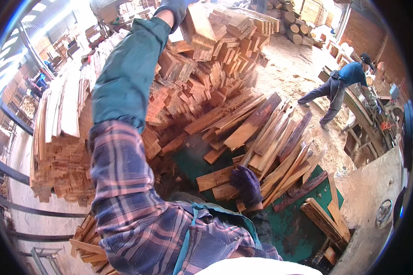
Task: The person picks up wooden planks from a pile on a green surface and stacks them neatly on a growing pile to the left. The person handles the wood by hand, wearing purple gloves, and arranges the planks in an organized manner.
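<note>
My left arm, in a plaid sleeve with a green cover, stretches up to the top edge. There my left hand [173, 10], in a dark glove and partly cut off, is closed on the side of a short wooden board [198, 28] above the big stack. Lower down, my right hand [246, 184], in a purple glove, lies with curled fingers on a wooden slat [216, 178]. Its fingertips are partly hidden. Beside it, rough slats [280, 153], some with bark, lie heaped across a green surface [303, 224].
A tall stack of cut boards [183, 78] rises ahead, and another stack [62, 137] stands left. A person [342, 85] bends over a machine [365, 117] at far right. Logs [293, 25] are piled at the back. Metal bars [41, 208] run along the left.
</note>
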`<state>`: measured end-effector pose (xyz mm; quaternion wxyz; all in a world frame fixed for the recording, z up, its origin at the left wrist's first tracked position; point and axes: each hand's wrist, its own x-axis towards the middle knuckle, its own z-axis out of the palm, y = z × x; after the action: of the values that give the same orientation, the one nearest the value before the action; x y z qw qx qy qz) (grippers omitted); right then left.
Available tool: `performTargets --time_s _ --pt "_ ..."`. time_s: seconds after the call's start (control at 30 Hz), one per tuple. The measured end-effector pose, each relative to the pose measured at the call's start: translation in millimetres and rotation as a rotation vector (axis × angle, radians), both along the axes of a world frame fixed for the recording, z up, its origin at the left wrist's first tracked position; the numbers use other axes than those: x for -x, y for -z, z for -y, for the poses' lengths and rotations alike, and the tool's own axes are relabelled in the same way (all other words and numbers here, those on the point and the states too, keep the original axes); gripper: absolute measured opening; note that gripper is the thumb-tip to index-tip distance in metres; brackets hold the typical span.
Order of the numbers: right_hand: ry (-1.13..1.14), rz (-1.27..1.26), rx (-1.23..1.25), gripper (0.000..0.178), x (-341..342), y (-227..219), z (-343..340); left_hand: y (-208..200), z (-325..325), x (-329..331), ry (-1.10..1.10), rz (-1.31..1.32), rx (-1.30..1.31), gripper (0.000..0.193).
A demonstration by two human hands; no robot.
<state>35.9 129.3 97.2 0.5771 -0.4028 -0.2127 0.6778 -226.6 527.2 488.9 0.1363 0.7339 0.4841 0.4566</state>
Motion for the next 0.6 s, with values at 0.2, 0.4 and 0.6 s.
performTargets --time_s 0.2,0.4,0.6 --pt "-0.026 -0.027 0.089 0.041 11 9 -7 49 -81 -10 -0.348 -0.524 -0.101 0.067" --pt "-0.026 -0.059 0.129 0.038 -2 38 11 67 -14 -70 -0.012 -0.24 -0.738 0.046" --pt "0.1 0.051 0.203 0.039 -34 43 50 69 -55 -133 -0.012 -1.069 -0.743 0.044"
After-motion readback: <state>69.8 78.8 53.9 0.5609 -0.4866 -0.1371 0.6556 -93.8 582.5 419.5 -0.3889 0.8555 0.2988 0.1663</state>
